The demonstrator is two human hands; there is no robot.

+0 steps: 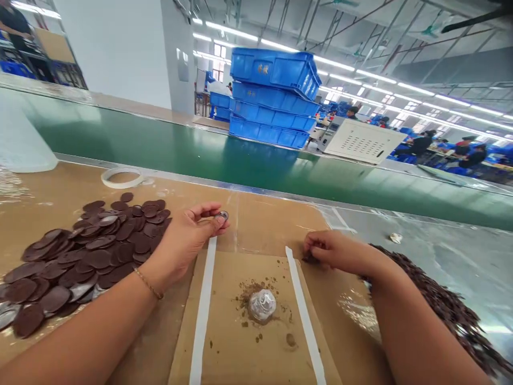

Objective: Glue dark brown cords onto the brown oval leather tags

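My left hand (188, 238) pinches a small round metallic disc (221, 216) between thumb and fingers, just beyond a heap of flat dark brown discs (88, 262) with some silvery backs showing. A thin gold bracelet (148, 283) circles that wrist. My right hand (336, 251) pinches a small dark piece (310, 258) at the edge of a long mass of overlapping dark brown discs (441, 305). Between my hands, a clear domed object (262, 305) sits on a cardboard sheet (224, 342) among brown specks, with white tape strips (203, 315) along the sheet.
A tape roll (122, 177) lies on the brown work surface behind the heap. A green conveyor belt (160, 133) runs beyond it, with stacked blue plastic crates (272, 91) and a white cabinet (363, 140) farther on. Co-workers (420, 144) sit at back right.
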